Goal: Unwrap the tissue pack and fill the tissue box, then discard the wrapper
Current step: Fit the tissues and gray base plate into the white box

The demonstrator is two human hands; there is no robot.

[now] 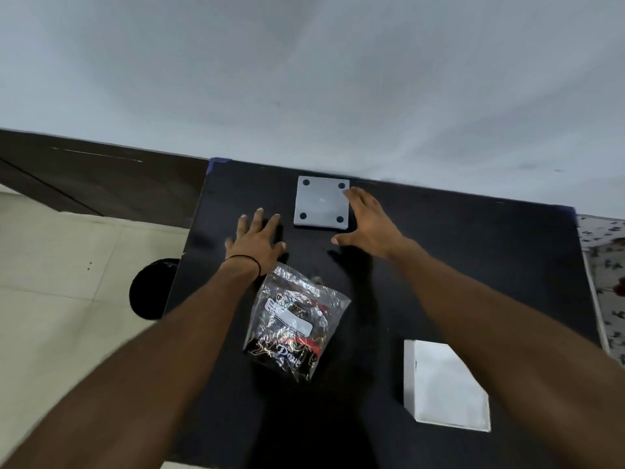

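A crinkled clear plastic wrapper (295,321) with black, red and white print lies flat in the middle of the black table (456,265). At the far edge sits a pale grey square box (322,207), its upturned face showing round dark pads at the corners. A white block (443,387), probably the bare tissue stack, rests at the near right. My left hand (257,242) hovers with fingers spread just left of the grey box. My right hand (370,221) is spread open at the box's right edge, fingertips touching or nearly touching it. Neither hand holds anything.
A round black bin (153,289) stands on the pale tiled floor to the left of the table. A grey wall rises right behind the table's far edge. A white patterned cloth (605,265) lies beyond the table's right edge.
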